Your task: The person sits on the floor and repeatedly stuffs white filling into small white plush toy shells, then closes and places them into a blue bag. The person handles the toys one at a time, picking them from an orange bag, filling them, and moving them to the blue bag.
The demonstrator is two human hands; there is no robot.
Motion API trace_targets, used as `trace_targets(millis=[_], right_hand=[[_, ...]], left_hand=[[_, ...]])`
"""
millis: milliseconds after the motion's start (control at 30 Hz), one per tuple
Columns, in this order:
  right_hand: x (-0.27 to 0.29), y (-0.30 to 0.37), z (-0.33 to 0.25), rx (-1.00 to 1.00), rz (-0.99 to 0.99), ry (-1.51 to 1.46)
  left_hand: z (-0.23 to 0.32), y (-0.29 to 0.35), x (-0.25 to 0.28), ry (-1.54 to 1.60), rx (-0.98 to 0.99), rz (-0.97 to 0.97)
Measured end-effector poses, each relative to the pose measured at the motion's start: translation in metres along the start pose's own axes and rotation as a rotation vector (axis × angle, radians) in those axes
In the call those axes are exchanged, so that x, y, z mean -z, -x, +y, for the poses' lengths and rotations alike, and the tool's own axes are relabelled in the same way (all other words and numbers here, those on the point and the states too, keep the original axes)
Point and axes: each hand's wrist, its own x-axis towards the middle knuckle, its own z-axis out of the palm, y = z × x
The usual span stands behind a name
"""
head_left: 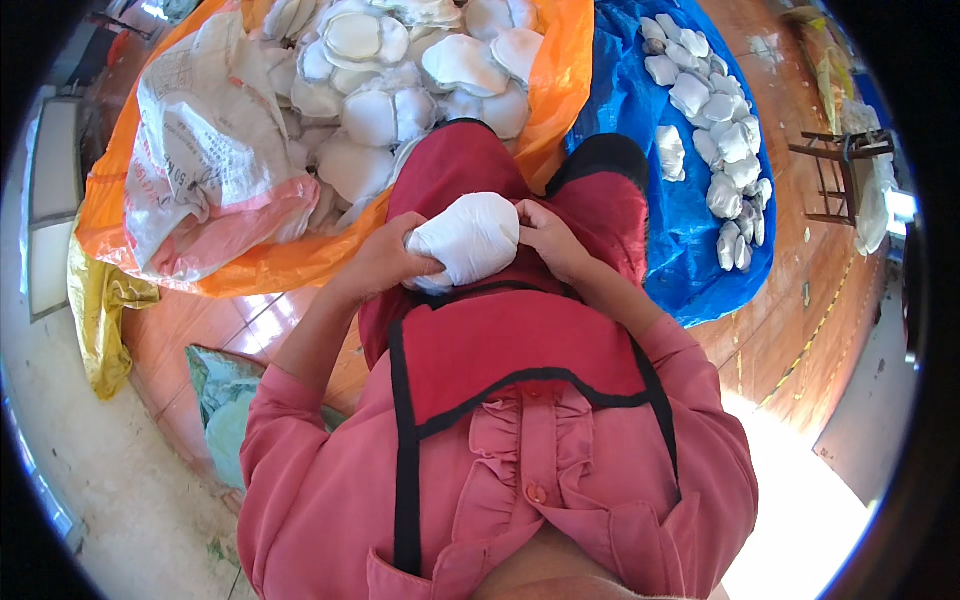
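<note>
Over my lap I hold a white, rounded, padded piece (470, 240), with a smooth, taut face and a fluffy-looking edge at its left. My left hand (393, 255) is closed on its left end, the thumb lying across the lower face. At the opposite end, my right hand (545, 238) pinches the rim between thumb and bent fingers. The underside of the piece is hidden. Beyond my knees, a heap of similar flat white pads (372, 118) lies on an orange plastic sheet (250, 272).
To the right, several white bundles (735, 142) lie on a blue plastic sheet (690, 265). A printed woven sack (205, 150) covers the heap's left part. A yellow bag (100, 330) and a greenish bag (230, 410) are on the left. A wooden stool (840, 165) stands far right.
</note>
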Motion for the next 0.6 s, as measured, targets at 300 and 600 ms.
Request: trace_targets(millis=[300,600], right_hand=[[0.000,-0.019,0.020,0.134,0.107,0.451],[0.009,-0.020,0.021,0.301,0.115,0.574]], left_hand=[[0.020,-0.010,-0.013,-0.719,-0.329,0.188],[0.005,-0.025,-0.016,-0.462,-0.032,0.028]])
